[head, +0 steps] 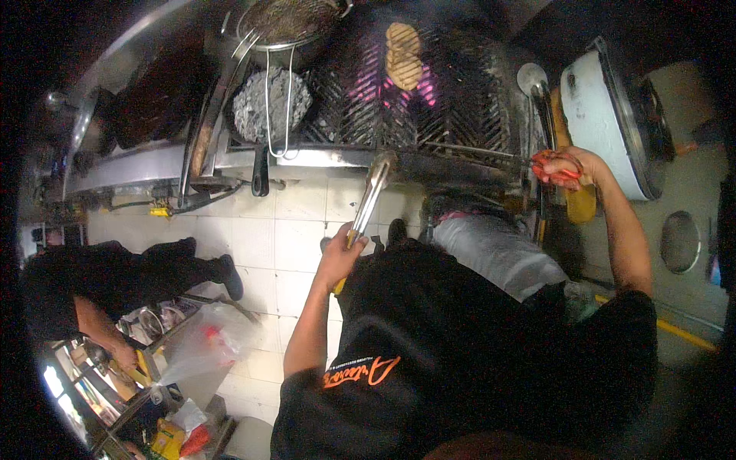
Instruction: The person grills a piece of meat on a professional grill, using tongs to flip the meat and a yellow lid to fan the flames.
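Note:
My left hand grips metal tongs with yellow on the handles; their tips point at the front edge of the charcoal grill. My right hand is closed around the red handle of a tool whose long, thin metal shaft reaches left over the grill's front; its exact kind is unclear. Pale, grill-marked pieces of food lie together towards the back of the dark slatted grate. Pinkish glowing coals show through the slats around them. Neither tool touches the food.
Left on the grill, a black-handled pan bears a grey, crumpled mass, below a wire strainer. A ladle and large white pot stand right. A plastic-covered bundle sits below. A co-worker is by the left shelving.

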`<state>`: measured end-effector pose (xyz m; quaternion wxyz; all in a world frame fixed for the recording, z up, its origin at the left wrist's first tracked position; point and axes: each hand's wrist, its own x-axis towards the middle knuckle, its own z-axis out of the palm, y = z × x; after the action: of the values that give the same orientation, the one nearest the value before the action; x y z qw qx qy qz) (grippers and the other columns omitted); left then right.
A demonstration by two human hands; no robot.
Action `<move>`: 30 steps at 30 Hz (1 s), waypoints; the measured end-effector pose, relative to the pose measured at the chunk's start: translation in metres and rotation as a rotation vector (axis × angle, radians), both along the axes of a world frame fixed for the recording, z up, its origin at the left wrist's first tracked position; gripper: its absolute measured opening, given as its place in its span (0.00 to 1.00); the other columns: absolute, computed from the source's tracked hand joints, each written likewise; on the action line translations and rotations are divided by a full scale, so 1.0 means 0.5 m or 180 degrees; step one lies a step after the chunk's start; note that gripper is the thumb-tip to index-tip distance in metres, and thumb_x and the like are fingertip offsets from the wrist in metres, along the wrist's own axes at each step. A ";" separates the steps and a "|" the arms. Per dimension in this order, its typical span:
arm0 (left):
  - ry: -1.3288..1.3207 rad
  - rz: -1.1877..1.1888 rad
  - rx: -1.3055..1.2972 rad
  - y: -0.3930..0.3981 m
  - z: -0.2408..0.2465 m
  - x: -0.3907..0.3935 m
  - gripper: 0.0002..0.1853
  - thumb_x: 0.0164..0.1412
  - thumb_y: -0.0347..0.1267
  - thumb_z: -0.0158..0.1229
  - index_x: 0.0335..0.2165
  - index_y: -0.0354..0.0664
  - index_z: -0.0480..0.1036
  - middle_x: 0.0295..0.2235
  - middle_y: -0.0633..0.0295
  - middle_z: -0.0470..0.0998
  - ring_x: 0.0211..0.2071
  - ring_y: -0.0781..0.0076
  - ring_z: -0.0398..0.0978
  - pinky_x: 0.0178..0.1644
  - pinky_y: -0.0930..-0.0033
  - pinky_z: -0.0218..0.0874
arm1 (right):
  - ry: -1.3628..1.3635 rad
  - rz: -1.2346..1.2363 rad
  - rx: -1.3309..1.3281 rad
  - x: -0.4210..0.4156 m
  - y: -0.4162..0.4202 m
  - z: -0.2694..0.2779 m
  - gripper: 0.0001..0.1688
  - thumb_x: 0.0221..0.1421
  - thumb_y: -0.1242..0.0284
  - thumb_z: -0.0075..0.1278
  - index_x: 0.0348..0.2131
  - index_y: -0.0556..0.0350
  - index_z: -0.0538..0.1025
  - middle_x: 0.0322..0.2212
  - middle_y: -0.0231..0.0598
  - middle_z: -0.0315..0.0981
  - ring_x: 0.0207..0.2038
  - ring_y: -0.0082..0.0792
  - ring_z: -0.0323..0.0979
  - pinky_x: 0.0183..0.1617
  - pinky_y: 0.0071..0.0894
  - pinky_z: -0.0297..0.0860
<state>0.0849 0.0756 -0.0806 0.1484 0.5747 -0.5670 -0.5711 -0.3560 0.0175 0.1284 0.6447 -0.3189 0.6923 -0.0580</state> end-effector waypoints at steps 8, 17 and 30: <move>0.0476 0.0254 0.0731 -0.042 0.076 -0.084 0.25 0.51 0.40 0.50 0.43 0.33 0.60 0.13 0.65 0.62 0.09 0.78 0.61 0.11 0.76 0.52 | -0.0607 -0.0093 -0.0128 -0.151 0.022 -0.113 0.24 0.40 0.65 0.52 0.36 0.63 0.67 0.21 0.39 0.68 0.08 0.20 0.59 0.06 0.16 0.55; 0.0650 -0.0168 0.0583 -0.116 0.030 -0.117 0.22 0.51 0.41 0.51 0.39 0.35 0.62 0.14 0.65 0.61 0.09 0.78 0.59 0.10 0.75 0.52 | -0.0469 -0.0288 -0.0142 -0.128 0.017 -0.100 0.23 0.41 0.70 0.53 0.39 0.60 0.67 0.26 0.40 0.71 0.11 0.18 0.62 0.08 0.16 0.56; 0.0681 -0.0798 0.0469 -0.168 -0.041 -0.080 0.29 0.49 0.48 0.50 0.41 0.34 0.62 0.31 0.44 0.71 0.35 0.54 0.70 0.39 0.62 0.59 | 0.1178 0.0799 0.0369 0.071 -0.114 0.122 0.27 0.37 0.52 0.55 0.22 0.60 0.72 0.09 0.35 0.64 0.06 0.21 0.58 0.06 0.17 0.54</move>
<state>0.0450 -0.0086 -0.1010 0.0929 0.4447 -0.5718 -0.6831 -0.3205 -0.0395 0.1892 0.5262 -0.3702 0.7558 0.1219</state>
